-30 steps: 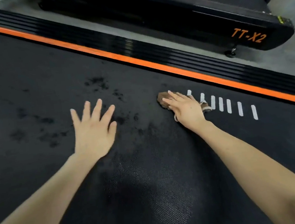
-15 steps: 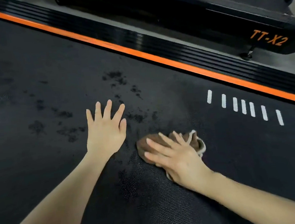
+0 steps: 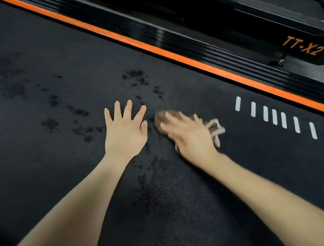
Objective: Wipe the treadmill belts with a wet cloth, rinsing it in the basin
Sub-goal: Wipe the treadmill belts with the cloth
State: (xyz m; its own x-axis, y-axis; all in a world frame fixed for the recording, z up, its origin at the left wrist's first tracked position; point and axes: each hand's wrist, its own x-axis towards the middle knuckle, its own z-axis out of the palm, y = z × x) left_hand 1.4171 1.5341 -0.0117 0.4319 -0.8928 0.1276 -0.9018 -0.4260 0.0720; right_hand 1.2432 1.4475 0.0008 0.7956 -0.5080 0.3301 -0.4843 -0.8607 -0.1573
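The left hand (image 3: pixel 125 130) lies flat on the belt (image 3: pixel 63 170), fingers spread wide and holding nothing, bracing the person's weight. The right hand (image 3: pixel 189 136) presses down on a brown cloth (image 3: pixel 161 119) with fingers stretched out over it rather than curled round it. A pale edge of the cloth sticks out past the little-finger side. Hand and cloth are both blurred, so the stroke is under way.

A second ago the cloth was up by the row of white marks (image 3: pixel 274 116), close to the orange stripe (image 3: pixel 170 53) along the belt's far edge. Half a second ago it had been drawn back and inward. Now it sits just beside the left thumb, well apart from the marks. The left hand has kept its place throughout. So the right hand is sweeping across the belt towards the middle, and that strip by the marks has had its pass.

Dark damp spots (image 3: pixel 135 76) are scattered beyond and to the left of the left hand, and those patches look as yet unwiped. The planted left hand now blocks the sweep; it probably has to shift before the cloth can carry on that way. A second treadmill (image 3: pixel 303 45) stands behind, its belt not in view. The basin is not in view either, so by my reckoning a good deal of the task is left
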